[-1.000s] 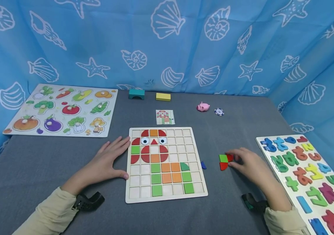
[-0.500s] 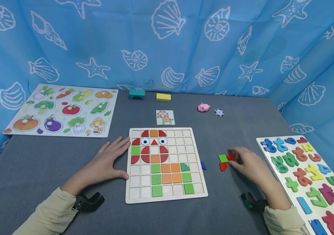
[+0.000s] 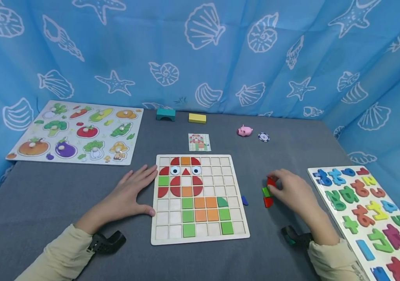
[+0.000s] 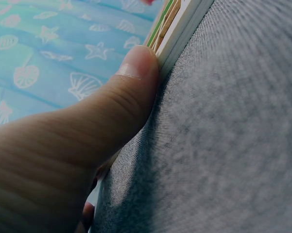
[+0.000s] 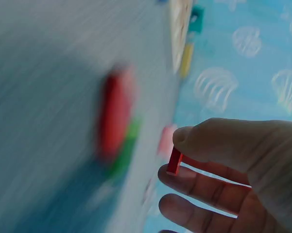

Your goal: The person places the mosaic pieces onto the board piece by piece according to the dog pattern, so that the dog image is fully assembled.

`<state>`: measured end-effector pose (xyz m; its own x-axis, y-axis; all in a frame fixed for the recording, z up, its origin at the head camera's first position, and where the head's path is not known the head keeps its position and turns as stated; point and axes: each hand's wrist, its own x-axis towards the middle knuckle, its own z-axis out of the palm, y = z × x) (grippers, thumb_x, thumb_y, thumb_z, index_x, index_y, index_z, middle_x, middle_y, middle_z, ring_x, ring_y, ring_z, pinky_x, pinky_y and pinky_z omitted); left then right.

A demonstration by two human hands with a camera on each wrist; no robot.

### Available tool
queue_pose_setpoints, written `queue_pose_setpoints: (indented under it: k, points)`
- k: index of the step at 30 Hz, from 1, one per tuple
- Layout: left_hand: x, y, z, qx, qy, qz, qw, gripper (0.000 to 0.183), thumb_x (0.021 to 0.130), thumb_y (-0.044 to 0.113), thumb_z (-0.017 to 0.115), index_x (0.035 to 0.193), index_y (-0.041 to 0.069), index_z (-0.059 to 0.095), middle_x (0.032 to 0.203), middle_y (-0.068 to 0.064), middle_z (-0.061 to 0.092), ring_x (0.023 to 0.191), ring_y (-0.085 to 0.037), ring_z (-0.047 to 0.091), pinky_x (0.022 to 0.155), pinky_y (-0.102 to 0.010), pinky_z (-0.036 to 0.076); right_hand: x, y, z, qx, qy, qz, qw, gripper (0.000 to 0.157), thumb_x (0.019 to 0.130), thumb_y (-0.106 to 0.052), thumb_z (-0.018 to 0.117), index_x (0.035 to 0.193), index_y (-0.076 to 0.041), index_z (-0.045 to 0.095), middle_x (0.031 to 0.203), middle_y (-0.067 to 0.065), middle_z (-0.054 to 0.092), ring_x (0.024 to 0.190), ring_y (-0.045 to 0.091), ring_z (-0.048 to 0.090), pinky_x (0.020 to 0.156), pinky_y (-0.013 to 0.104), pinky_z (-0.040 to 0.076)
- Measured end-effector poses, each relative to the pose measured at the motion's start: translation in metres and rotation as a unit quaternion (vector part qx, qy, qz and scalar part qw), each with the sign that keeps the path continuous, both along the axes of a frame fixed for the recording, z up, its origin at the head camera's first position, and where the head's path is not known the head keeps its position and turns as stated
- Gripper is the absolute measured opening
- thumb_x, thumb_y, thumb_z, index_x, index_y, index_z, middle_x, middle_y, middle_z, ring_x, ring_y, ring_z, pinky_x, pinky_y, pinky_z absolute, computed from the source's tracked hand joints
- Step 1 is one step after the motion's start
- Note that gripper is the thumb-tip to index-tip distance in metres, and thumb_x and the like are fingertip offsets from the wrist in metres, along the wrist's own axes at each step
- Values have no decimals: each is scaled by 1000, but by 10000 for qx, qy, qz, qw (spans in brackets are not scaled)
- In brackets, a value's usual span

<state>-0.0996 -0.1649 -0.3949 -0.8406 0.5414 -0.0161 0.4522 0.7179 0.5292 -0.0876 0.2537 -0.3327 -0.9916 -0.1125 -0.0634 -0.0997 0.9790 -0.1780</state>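
A wooden grid board (image 3: 238,218) lies in front of me, with red, orange and green tiles forming a figure with two eyes. My left hand (image 3: 126,197) rests at its left edge, fingers spread. The left thumb (image 4: 131,82) touches the board's side in the left wrist view. My right hand (image 3: 293,195) pinches a red tile (image 5: 175,161) between thumb and fingertip, right of the board. Close by it lie a green square tile (image 3: 266,192) and a red quarter-round tile (image 3: 268,202), both blurred in the right wrist view.
A small blue tile (image 3: 244,200) sits by the board's right edge. Behind are a pattern card (image 3: 199,142), teal arch block (image 3: 166,114), yellow block (image 3: 197,118), toy pig (image 3: 244,130) and poker chip (image 3: 263,137). A vegetable puzzle (image 3: 134,136) and number puzzle (image 3: 337,218) flank the board.
My right hand has drawn the red tile away from the green square and shifted slightly left and back with it. The left hand stays at the board's edge.
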Motion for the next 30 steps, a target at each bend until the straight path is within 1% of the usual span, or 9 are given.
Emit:
queue_pose_setpoints:
  k: [3,8,10,13,16,20,26,30]
  points:
    - [2,-1,-1,55,9,2,10000,110,56,69,63,142,14,22,148,0,17,136,-26,8,105,-51,4,-9,-27,5,-137,37,247,9996,31,77,-17,68,106,-7,63,93,8,59,70,18,51,57,31,46]
    - [5,-2,-3,156,22,-16,9999,110,56,68,64,142,12,23,148,-1,18,136,-27,10,104,-52,5,-25,-75,6,-220,169,1075,9938,32,76,-18,70,106,-9,64,92,3,61,74,16,54,64,31,49]
    - [5,-1,-4,155,34,-16,9999,110,56,68,64,142,12,23,148,-1,18,136,-27,10,104,-52,5,-33,-91,4,-132,140,1339,9908,31,76,-19,70,105,-10,65,92,2,61,75,14,54,65,31,49]
    - [4,0,-3,141,20,-12,9999,109,57,68,64,142,13,23,148,1,17,136,-26,9,105,-51,5,-44,-111,0,74,3,1538,9881,29,77,-22,69,103,-12,65,91,0,61,74,13,51,65,29,47]
    - [3,1,-2,110,25,-33,9999,109,57,68,63,142,13,23,148,1,17,136,-26,8,105,-51,4,-52,-124,-5,289,-111,1633,9861,28,76,-24,69,101,-13,66,90,-1,60,73,13,50,63,26,45]
    - [2,2,0,110,63,-59,9999,109,57,68,63,142,13,23,148,0,17,136,-26,9,105,-51,5,-59,-133,-8,384,-156,1685,9848,27,76,-26,69,100,-14,67,88,-1,60,71,13,49,61,25,43]
    - [0,1,3,91,22,-46,9999,109,57,67,64,142,13,22,148,0,17,136,-26,8,105,-51,4,-62,-141,-7,462,-146,1719,9839,27,77,-28,69,101,-15,68,88,-1,62,71,12,49,60,25,41]
    - [0,0,2,69,-30,-16,10000,109,57,68,64,142,14,22,149,1,16,136,-25,7,105,-50,4,-60,-140,-5,372,-255,1578,9864,29,77,-28,69,103,-15,68,90,-1,61,74,12,50,62,26,43]
